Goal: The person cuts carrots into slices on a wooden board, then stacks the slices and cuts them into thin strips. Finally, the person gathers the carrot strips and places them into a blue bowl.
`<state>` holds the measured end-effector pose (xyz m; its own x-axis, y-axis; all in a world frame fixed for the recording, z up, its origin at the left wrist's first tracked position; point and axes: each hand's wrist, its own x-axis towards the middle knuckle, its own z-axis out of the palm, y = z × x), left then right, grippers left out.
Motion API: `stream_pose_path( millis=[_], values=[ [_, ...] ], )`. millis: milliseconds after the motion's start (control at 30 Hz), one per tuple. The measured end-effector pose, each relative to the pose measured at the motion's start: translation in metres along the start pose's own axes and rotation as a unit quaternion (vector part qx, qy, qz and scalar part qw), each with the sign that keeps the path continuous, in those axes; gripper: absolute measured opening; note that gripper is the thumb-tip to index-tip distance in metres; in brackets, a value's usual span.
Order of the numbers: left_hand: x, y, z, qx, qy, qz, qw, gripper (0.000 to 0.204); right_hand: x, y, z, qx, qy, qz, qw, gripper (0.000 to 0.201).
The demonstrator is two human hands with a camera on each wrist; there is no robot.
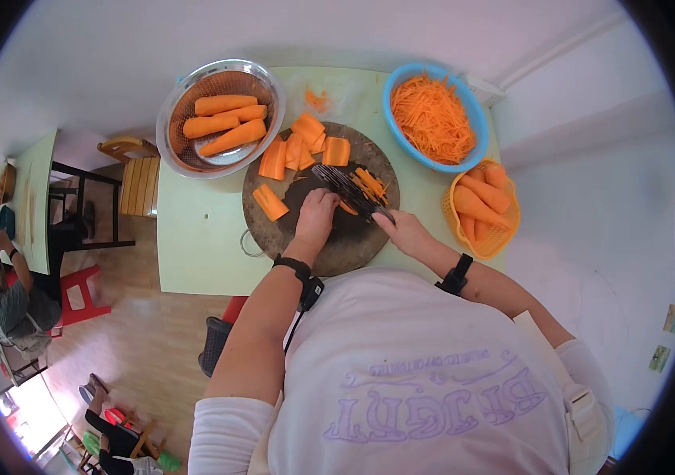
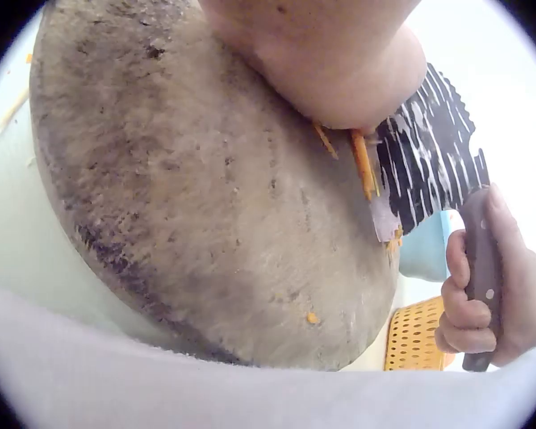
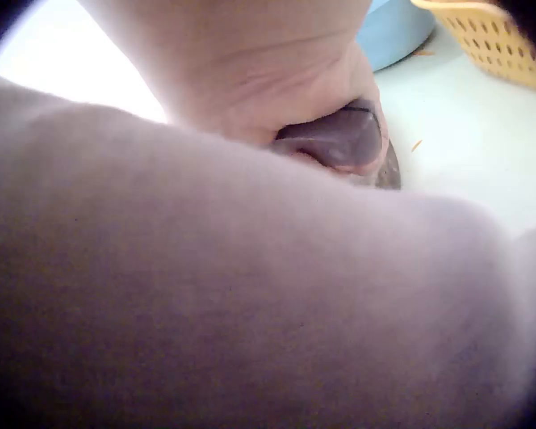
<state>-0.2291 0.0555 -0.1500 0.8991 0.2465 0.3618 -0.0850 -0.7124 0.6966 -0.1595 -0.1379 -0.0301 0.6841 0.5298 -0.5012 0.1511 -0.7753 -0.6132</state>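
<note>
My right hand (image 1: 403, 233) grips the dark handle of a kitchen knife (image 2: 429, 156), fingers wrapped round it in the left wrist view. The knife's black blade with pale streaks slants across a round, worn chopping board (image 1: 345, 257). Beside the blade my left hand (image 1: 318, 215) rests its fingers over a carrot piece (image 2: 363, 165), mostly hidden beneath them. Cut carrot strips (image 1: 370, 184) lie on the blade's far side. Several flat carrot slices (image 1: 337, 151) are spread over the board's back and left, one of them (image 1: 270, 203) apart from the others.
A metal bowl (image 1: 169, 146) with peeled carrots stands back left. Back right is a blue basin (image 1: 391, 119) heaped with carrot shreds, and before it a yellow basket (image 1: 450, 212) of carrots. All stand on a pale green table (image 1: 203, 245). Another person (image 1: 17, 305) is at a table far left.
</note>
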Motion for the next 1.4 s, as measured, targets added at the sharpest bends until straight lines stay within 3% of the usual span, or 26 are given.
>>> stream_pose_path(
  millis=[67, 433, 967, 1067, 1133, 1400],
  values=[
    [-0.002, 0.001, -0.001, -0.010, -0.004, -0.006, 1.000, 0.008, -0.001, -0.001, 0.001, 0.015, -0.021, 0.029, 0.999, 0.053],
    [-0.001, 0.002, -0.001, 0.011, 0.014, -0.010, 1.000, 0.008, -0.007, -0.008, 0.003, -0.027, 0.017, -0.040, 0.999, 0.049],
    [-0.001, 0.001, 0.001, 0.015, 0.008, 0.004, 1.000, 0.009, 0.002, -0.001, 0.009, -0.079, -0.009, -0.001, 0.997, 0.052],
    [-0.003, 0.001, -0.001, 0.015, 0.006, 0.001, 1.000, 0.008, 0.002, 0.009, 0.012, -0.050, 0.007, -0.030, 0.998, 0.054],
    [-0.001, 0.002, -0.002, -0.010, 0.009, 0.005, 1.000, 0.008, 0.003, 0.009, 0.009, 0.027, -0.001, 0.028, 0.999, 0.055],
    [-0.001, 0.002, -0.002, 0.002, 0.012, -0.002, 1.000, 0.009, -0.007, -0.007, 0.002, -0.040, 0.012, -0.031, 0.999, 0.053]
  ],
)
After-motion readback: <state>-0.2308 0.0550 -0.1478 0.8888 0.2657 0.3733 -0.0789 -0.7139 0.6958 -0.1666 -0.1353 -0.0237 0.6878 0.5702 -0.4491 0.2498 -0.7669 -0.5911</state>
